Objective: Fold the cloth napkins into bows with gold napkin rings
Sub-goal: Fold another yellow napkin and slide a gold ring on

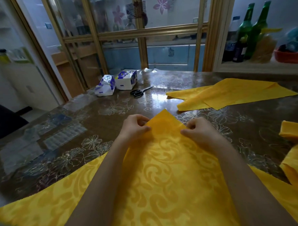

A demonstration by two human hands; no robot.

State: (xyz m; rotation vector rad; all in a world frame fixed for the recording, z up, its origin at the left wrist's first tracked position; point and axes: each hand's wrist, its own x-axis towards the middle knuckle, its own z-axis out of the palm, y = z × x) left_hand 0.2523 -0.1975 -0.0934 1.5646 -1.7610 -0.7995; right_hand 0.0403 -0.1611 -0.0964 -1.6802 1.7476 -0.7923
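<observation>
The glossy brown surface [94, 114] in front of you carries a pale line-drawn flower print under a clear, reflective cover. Nearest you, and covering most of its near edge, lies the yellow napkin [163, 171], a soft woven cloth with a tone-on-tone scroll pattern. Its lower layer spreads wide from left to right, while the upper panel runs straight away from you and narrows to a corner that points at the far side. Your left hand [135, 128] and right hand [201, 131] sit on either side of that corner, just below its tip. On each hand the fingers [141, 120] are curled in tight, thumb against them, pinching the slanting edge of the cloth; neither hand is spread. Far right, well apart from your hands, more flat yellow napkins [232, 94] lie overlapped with their long sides running left to right. At the right edge there are folded yellow pieces [294, 129], partly cut off by the frame. Towards the far left stand two soft white and blue tissue packs [126, 79], side by side and touching. Just beside them lie black-handled scissors [139, 92], blades pointing right and away from you.
</observation>
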